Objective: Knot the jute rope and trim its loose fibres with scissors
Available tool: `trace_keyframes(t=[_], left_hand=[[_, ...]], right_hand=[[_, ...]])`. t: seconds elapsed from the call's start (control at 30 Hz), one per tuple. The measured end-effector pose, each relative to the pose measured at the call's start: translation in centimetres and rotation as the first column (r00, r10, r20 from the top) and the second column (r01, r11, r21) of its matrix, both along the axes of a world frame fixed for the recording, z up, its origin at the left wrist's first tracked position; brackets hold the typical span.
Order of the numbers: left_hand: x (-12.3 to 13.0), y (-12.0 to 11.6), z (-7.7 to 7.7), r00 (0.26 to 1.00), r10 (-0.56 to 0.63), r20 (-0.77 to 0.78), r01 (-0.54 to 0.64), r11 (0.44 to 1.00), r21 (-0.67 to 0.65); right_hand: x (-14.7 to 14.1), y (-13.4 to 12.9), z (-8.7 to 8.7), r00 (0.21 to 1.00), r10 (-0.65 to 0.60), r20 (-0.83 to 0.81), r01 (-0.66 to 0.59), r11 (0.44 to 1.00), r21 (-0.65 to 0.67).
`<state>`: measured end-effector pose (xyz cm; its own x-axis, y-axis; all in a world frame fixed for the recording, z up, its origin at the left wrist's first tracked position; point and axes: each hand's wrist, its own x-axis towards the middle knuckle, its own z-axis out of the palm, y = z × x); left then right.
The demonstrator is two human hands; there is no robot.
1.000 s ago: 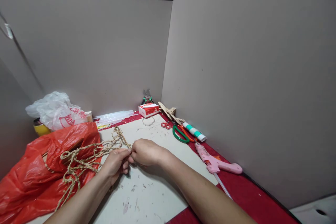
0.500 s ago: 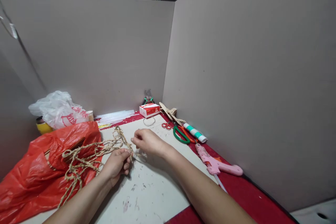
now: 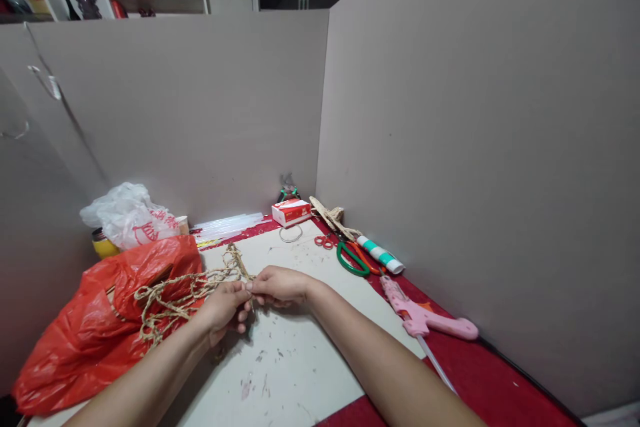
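Pinching braided cord (image 3: 235, 263) in the nearly closed left hand (image 3: 225, 310), over a pale board (image 3: 285, 373), and bringing right hand (image 3: 277, 285) against left fingertips with thumb and forefinger together, leaving any hold there too hidden to tell. Trailing cord leftward in loops onto a crumpled red bag (image 3: 70, 340), showing something brown and unidentifiable among its folds. Having bare board before both hands, ending at right in a straight edge against red cloth (image 3: 490, 380). Keeping a pink glue gun (image 3: 415, 313) just outside that edge, and green-handled scissors (image 3: 353, 261) across it. Facing, farther back, a yellow jar (image 3: 105, 247) and white plastic bag (image 3: 120, 217), hiding their contents, then a red-and-white box (image 3: 291, 213) near the corner of grey panels (image 3: 210, 107), bounding the room for moving behind and at right.
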<state>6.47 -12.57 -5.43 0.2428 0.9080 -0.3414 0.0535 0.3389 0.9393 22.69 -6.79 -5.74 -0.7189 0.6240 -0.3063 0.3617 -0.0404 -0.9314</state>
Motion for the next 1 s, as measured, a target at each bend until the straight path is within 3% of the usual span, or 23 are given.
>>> trace_keyframes(t=[0.17, 0.3, 0.43, 0.6, 1.0], left_hand=[[-0.6, -0.6, 0.1, 0.988, 0.034, -0.150, -0.016, 0.992, 0.125], [-1.0, -1.1, -0.7, 0.955, 0.032, -0.294, 0.034, 0.976, 0.217], [-1.2, -1.6, -1.0, 0.976, 0.010, -0.215, 0.015, 0.993, 0.115], [-0.4, -2.1, -1.2, 0.993, 0.087, -0.082, -0.081, 0.994, 0.078], [1.3, -3.1, -2.0, 0.971, 0.179, -0.159, -0.153, 0.974, 0.168]], right_hand=[[-0.8, -0.3, -0.3, 0.993, -0.019, -0.120, -0.003, 0.983, -0.182], [-1.9, -0.6, -1.3, 0.994, -0.081, -0.069, 0.075, 0.994, -0.082], [-2.9, -0.9, -2.1, 0.992, -0.123, 0.025, 0.122, 0.992, 0.043], [-3.3, -1.5, -1.8, 0.997, -0.073, -0.038, 0.073, 0.997, 0.017], [-3.1, -1.5, -1.7, 0.997, -0.069, -0.026, 0.069, 0.997, 0.022]])
